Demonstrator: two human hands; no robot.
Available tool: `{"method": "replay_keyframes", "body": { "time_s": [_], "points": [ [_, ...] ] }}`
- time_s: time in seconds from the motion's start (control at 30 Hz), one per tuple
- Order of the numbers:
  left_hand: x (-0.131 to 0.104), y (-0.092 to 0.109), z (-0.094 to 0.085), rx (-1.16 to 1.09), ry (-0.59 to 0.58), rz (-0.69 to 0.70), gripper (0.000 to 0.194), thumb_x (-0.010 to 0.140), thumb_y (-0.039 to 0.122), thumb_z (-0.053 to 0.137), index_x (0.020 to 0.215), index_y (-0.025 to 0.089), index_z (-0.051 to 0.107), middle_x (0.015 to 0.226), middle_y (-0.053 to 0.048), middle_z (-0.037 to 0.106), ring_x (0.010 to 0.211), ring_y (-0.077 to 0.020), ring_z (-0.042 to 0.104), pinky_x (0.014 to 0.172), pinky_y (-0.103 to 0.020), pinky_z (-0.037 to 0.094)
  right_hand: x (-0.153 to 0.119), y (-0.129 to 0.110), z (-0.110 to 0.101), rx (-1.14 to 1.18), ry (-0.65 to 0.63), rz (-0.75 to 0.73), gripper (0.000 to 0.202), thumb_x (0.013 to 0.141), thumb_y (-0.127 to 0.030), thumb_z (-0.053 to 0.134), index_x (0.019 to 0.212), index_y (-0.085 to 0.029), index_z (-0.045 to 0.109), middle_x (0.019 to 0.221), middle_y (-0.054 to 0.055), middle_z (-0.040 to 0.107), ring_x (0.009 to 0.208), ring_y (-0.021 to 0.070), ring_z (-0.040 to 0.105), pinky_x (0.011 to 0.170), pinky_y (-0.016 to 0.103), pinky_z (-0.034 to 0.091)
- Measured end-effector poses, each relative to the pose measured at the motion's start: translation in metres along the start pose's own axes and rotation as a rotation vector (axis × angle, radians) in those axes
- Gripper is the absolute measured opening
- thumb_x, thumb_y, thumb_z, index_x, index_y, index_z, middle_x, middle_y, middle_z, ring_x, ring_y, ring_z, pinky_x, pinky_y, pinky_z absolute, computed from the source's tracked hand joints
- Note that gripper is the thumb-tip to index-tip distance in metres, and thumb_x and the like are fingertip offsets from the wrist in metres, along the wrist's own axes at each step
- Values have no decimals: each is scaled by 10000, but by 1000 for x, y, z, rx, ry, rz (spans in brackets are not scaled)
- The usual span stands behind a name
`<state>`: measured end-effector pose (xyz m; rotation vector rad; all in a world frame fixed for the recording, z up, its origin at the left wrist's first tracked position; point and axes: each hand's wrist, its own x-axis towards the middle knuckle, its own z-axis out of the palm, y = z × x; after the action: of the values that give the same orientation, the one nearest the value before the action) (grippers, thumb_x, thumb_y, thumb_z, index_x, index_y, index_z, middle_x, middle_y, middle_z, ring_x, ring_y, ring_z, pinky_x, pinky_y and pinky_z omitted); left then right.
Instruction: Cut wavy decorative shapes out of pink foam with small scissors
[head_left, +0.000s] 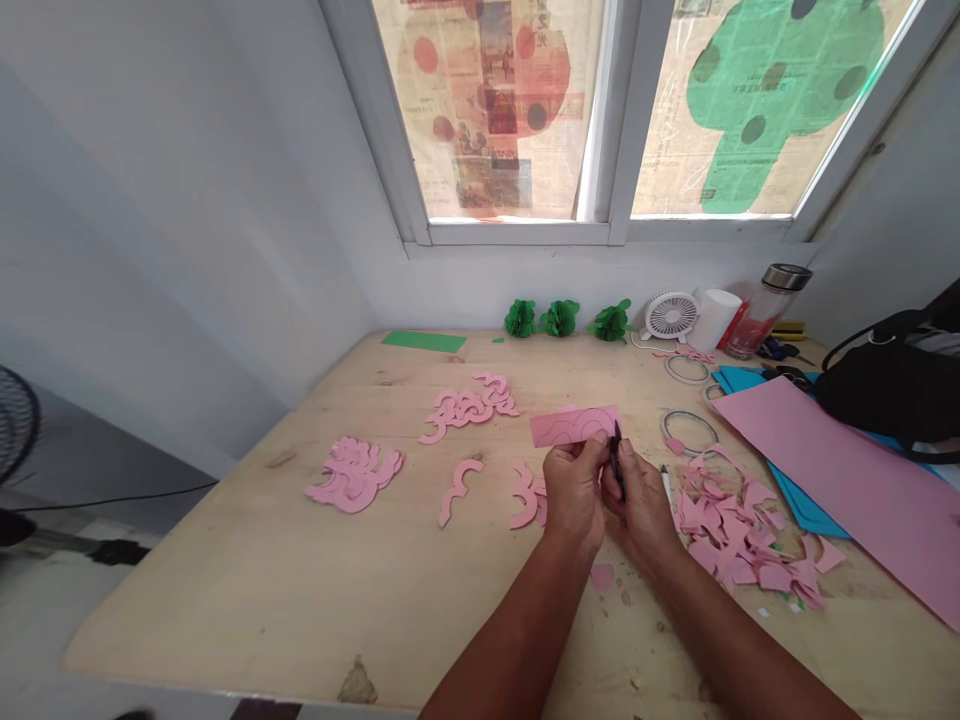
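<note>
My left hand (576,492) pinches the lower edge of a pink paper strip (566,427) with curved lines drawn on it. Close beside it, my right hand (641,500) is closed on dark scissors (616,462), whose blades point up at the strip's right end. Cut scalloped pink pieces (528,495) lie just left of my left hand, partly hidden by it. Farther left are a single wavy pink piece (459,490), a loose group of curved pieces (471,404) and a stacked pile (355,474).
Pink scraps (739,530) are heaped right of my hands, near metal rings (690,432), a large pink sheet (847,485), blue sheets (810,515) and a black bag (885,385). Green paper figures (559,318), a small fan (671,316) and a bottle (766,310) stand along the back.
</note>
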<state>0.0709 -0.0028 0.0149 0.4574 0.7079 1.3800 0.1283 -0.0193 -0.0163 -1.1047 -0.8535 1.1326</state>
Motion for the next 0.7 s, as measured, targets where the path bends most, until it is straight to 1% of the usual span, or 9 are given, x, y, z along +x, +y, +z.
{"method": "replay_keyframes", "body": {
  "time_s": [0.17,0.23,0.37,0.57,0.7],
  "points": [
    [0,-1,-1,-22,-48,-8,254,569,301,725,511,116,560,395,40,464,285,-36,356,333,-179,290,0,0,0,28,-3,9,512,811,-545,438,460,-180,365,384,-68,279,349,54,203,357,211,125],
    [0,0,-1,-26,-43,-13,236,568,272,724,501,115,562,382,40,457,291,-43,371,338,-178,305,0,1,-1,37,-2,13,510,812,-545,438,464,-178,367,386,-68,282,348,53,206,358,211,124],
    [-1,2,1,-40,-24,-8,213,597,258,707,506,116,576,398,29,482,347,-53,433,416,-182,380,0,2,-2,30,0,12,511,809,-548,441,465,-177,365,386,-71,272,345,50,200,355,209,121],
    [-1,2,0,-41,-22,-19,245,582,284,719,504,119,557,421,27,484,340,-48,405,372,-181,326,0,1,-2,16,-1,5,510,805,-553,438,463,-184,354,389,-71,269,347,51,201,348,204,135],
    [0,2,-1,-34,-30,-32,255,581,291,720,493,122,551,417,26,473,361,-55,422,395,-186,341,0,1,-2,5,-3,5,503,805,-550,443,468,-187,355,388,-72,268,347,52,203,345,202,139]
  ]
}}
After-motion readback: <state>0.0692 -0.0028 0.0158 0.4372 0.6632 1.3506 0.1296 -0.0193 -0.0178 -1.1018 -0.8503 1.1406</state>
